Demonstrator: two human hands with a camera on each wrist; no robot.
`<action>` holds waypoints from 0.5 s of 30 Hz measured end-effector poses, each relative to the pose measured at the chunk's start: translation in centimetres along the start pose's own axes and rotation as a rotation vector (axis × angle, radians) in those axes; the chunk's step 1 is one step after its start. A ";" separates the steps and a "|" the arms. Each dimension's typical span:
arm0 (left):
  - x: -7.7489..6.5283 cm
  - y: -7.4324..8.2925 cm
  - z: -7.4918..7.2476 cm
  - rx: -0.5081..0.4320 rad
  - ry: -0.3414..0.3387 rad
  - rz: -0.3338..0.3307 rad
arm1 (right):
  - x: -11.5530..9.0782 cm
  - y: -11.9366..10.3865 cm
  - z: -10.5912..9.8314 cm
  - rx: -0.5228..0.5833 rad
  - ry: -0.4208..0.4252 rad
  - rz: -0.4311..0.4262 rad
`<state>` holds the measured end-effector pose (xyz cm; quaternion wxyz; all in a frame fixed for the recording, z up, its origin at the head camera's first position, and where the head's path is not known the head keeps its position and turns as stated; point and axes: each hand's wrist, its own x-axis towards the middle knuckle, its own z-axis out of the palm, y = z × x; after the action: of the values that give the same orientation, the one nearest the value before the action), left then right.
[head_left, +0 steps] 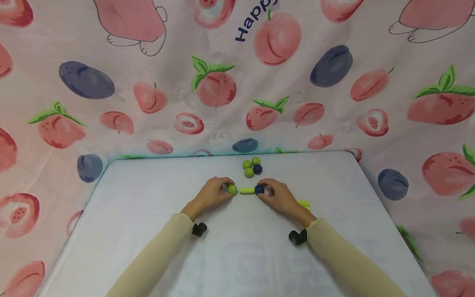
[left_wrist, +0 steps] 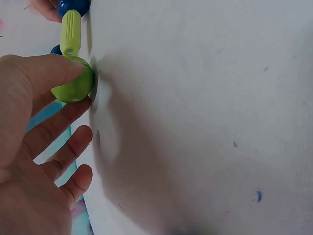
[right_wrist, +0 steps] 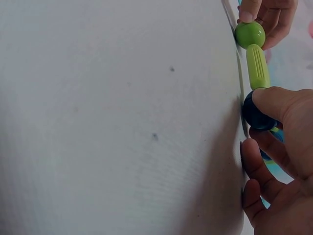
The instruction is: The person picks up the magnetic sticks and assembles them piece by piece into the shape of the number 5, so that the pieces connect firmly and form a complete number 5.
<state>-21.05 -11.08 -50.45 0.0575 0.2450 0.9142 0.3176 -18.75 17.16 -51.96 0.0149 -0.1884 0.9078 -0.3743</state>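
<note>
Between thumb and fingers, my left hand [head_left: 213, 193] pinches a glossy green ball [head_left: 232, 189]. My right hand [head_left: 278, 196] pinches a dark blue ball [head_left: 259, 189] in the same way. From the blue ball a ridged yellow-green rod [head_left: 247, 190] points left toward the green one, with a narrow gap showing before it in the head view. The left wrist view shows a small hole in the end of the rod [left_wrist: 71, 36] facing the green ball [left_wrist: 78, 88]. Part of the blue ball [right_wrist: 257, 115] is hidden by my right thumb in the right wrist view.
Beyond the hands, three green balls [head_left: 249, 172] and one dark blue ball [head_left: 257, 169] lie clustered on the white table [head_left: 148, 177]. More yellow-green rods [head_left: 303, 203] lie beside my right wrist, partly covered by it. A fruit-print cloth [head_left: 215, 88] hangs behind the table.
</note>
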 end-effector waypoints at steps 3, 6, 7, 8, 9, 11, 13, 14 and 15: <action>0.1 0.1 0.0 0.000 -0.007 0.000 | 0.0 0.0 0.0 0.007 0.004 0.010; 0.3 0.1 0.1 -0.001 -0.013 0.010 | 0.1 0.1 0.1 0.015 0.007 0.016; 0.3 0.2 0.2 0.000 -0.016 0.014 | 0.1 0.1 0.1 0.018 0.007 0.018; 0.4 0.2 0.2 0.001 -0.017 0.018 | 0.1 0.1 0.1 0.019 0.008 0.018; 0.4 0.2 0.3 0.003 -0.019 0.022 | 0.1 0.1 0.1 0.021 0.008 0.017; 0.5 0.1 0.3 0.005 -0.021 0.027 | 0.1 0.1 0.1 0.021 0.007 0.017; 0.6 0.1 0.4 0.009 -0.024 0.028 | 0.1 0.2 0.1 0.020 0.007 0.016; 0.6 0.1 0.4 0.009 -0.023 0.028 | 0.0 0.2 0.1 0.020 0.007 0.016; 0.6 0.1 0.4 0.009 -0.022 0.029 | 0.0 0.2 0.1 0.019 0.006 0.016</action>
<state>-21.43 -10.50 -50.67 0.0618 0.2618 0.9113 0.3117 -18.84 17.20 -52.18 0.0168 -0.1796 0.9057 -0.3835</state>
